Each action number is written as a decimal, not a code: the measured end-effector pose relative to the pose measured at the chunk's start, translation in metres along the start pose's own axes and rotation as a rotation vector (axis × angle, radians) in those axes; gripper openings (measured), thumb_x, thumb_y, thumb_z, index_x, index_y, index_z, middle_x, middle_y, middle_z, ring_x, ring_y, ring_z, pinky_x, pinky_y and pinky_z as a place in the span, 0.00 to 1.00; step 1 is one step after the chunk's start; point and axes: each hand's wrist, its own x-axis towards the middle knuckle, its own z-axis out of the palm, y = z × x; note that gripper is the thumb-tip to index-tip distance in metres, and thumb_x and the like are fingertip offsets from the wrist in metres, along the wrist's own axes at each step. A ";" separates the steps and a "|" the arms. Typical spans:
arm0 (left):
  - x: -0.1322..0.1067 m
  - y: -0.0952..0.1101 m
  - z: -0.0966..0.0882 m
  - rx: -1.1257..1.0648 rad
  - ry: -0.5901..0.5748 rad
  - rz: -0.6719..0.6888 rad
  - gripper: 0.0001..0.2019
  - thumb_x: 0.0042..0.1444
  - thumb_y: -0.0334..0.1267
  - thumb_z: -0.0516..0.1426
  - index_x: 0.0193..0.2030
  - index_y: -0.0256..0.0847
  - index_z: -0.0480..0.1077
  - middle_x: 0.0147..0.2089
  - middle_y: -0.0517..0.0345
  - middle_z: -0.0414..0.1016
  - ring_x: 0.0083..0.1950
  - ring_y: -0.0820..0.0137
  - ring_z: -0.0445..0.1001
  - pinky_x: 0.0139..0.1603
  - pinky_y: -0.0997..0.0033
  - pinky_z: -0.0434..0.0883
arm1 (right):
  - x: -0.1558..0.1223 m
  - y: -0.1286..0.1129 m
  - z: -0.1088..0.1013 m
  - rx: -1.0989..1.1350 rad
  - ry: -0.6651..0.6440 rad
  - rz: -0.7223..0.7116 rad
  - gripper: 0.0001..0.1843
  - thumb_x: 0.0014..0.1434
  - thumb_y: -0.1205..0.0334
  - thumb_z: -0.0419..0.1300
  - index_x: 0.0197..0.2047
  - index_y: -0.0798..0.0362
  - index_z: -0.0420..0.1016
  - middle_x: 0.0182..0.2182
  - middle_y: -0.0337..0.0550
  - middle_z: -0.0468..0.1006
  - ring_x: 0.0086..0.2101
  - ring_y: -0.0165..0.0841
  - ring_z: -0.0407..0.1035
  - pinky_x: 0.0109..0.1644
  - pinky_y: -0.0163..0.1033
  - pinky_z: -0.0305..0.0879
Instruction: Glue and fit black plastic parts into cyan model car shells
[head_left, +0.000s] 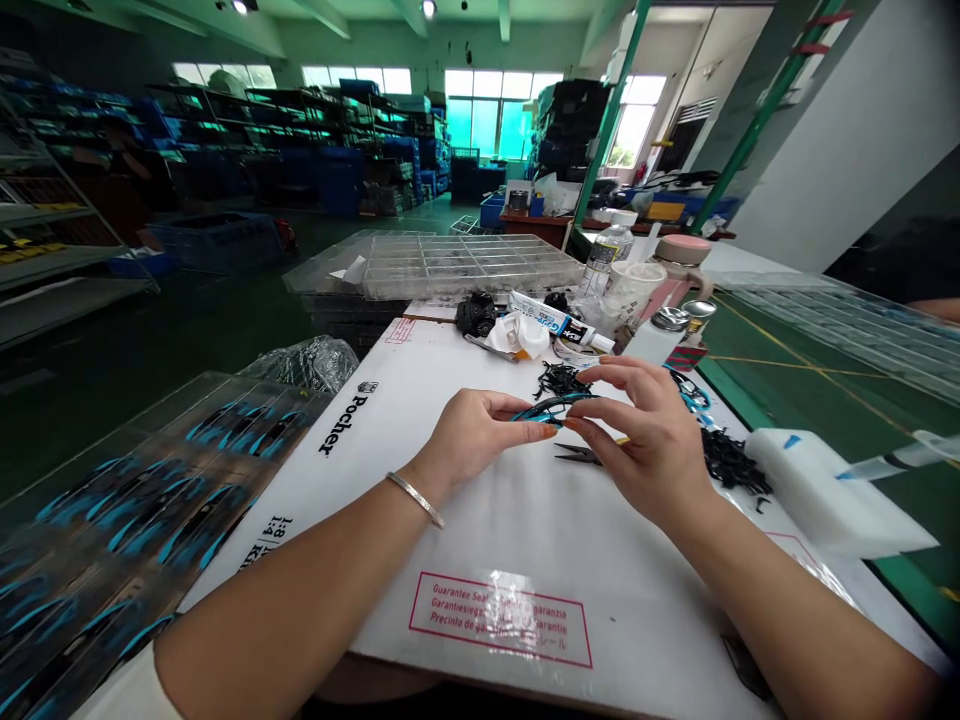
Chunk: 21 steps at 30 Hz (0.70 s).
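Above the white box board [517, 520], my left hand [469, 440] pinches a thin, curved blue-and-black part [551, 408] between thumb and fingers. My right hand [649, 435] has its thumb and index finger closed at the other end of this part, its remaining fingers raised; whether a smaller piece sits in that pinch is hidden. Dark-jawed pliers [577, 453] lie beneath my right hand, partly covered by it. Just beyond the hands is a small heap of black pieces [561, 380]. A larger heap of black pieces [731, 465] lies right of my right hand.
A white foam block [825, 490] with a syringe [900, 458] is at the right. Behind stand a glue tube [555, 318], a plastic cup [634, 290], a bottle [604, 255] and a clear compartment tray [472, 265]. Trays of blue-and-black parts [150, 500] lie at the left.
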 end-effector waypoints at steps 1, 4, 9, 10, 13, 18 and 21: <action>0.000 0.001 0.000 0.007 0.001 0.000 0.20 0.47 0.47 0.68 0.45 0.38 0.79 0.45 0.50 0.81 0.50 0.58 0.76 0.54 0.61 0.69 | 0.001 0.000 -0.001 -0.011 -0.007 -0.018 0.02 0.62 0.67 0.63 0.37 0.52 0.77 0.47 0.48 0.73 0.53 0.47 0.63 0.53 0.53 0.64; -0.001 0.003 0.000 0.036 0.006 -0.006 0.20 0.46 0.47 0.68 0.45 0.38 0.79 0.44 0.50 0.81 0.50 0.57 0.76 0.54 0.61 0.69 | 0.002 0.001 -0.004 -0.027 -0.022 -0.059 0.03 0.63 0.68 0.62 0.38 0.51 0.77 0.49 0.48 0.73 0.54 0.47 0.62 0.54 0.54 0.64; -0.002 0.003 -0.003 0.101 -0.019 0.004 0.21 0.46 0.50 0.68 0.45 0.39 0.80 0.44 0.51 0.81 0.49 0.57 0.77 0.54 0.62 0.69 | 0.002 0.001 -0.005 0.026 -0.042 -0.053 0.04 0.63 0.68 0.62 0.39 0.51 0.77 0.51 0.48 0.72 0.55 0.46 0.63 0.55 0.54 0.65; -0.002 0.002 -0.003 0.109 -0.025 0.005 0.22 0.46 0.50 0.68 0.45 0.40 0.80 0.44 0.51 0.81 0.49 0.57 0.77 0.53 0.62 0.70 | 0.002 0.002 -0.005 0.044 -0.049 -0.048 0.04 0.63 0.68 0.62 0.39 0.50 0.77 0.51 0.47 0.72 0.55 0.46 0.63 0.55 0.54 0.65; -0.002 0.002 -0.004 0.128 -0.030 -0.001 0.22 0.46 0.52 0.68 0.44 0.40 0.80 0.42 0.51 0.81 0.48 0.57 0.77 0.52 0.62 0.70 | 0.002 0.002 -0.005 0.081 -0.067 -0.048 0.06 0.64 0.69 0.60 0.41 0.49 0.77 0.52 0.47 0.71 0.55 0.45 0.63 0.55 0.54 0.66; -0.001 0.002 -0.004 0.160 -0.007 -0.033 0.22 0.44 0.53 0.68 0.42 0.40 0.81 0.40 0.51 0.81 0.46 0.57 0.77 0.50 0.62 0.71 | 0.002 0.001 -0.005 0.088 -0.110 -0.064 0.07 0.64 0.70 0.58 0.40 0.52 0.76 0.51 0.48 0.72 0.55 0.45 0.63 0.54 0.53 0.67; 0.000 0.002 -0.004 0.160 -0.004 -0.016 0.22 0.45 0.52 0.68 0.43 0.40 0.80 0.41 0.51 0.81 0.47 0.57 0.77 0.50 0.62 0.71 | 0.002 0.001 -0.005 0.077 -0.130 -0.068 0.07 0.64 0.71 0.56 0.39 0.53 0.75 0.49 0.49 0.73 0.55 0.46 0.63 0.55 0.54 0.66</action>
